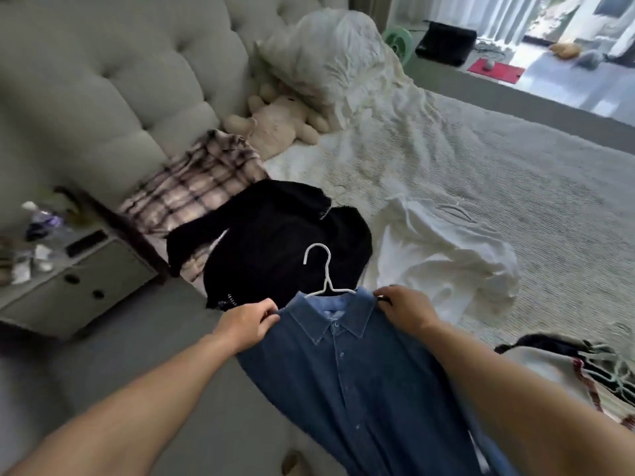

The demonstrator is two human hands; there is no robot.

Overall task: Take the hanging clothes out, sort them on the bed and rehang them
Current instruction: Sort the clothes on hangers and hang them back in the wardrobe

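Hands: left hand (249, 321) and right hand (405, 309), fingers pinched shut on the shoulders of the blue denim button-up shirt (357, 372).
Shirt: on the white wire hanger (324, 273), held up over the near edge of the bed (515, 187).
Sorted on bed: black knit sweater (285, 235) just beyond, white cotton garment (443, 259) beside it, plaid flannel shirt (192, 187) further back.
Progress: judged mid-task; several pieces lie unhung, so rehanging mostly remains.

The blue shirt (360, 383) runs off the bottom edge, hiding its hem. Items on the nightstand (68, 286) are blurred beyond telling
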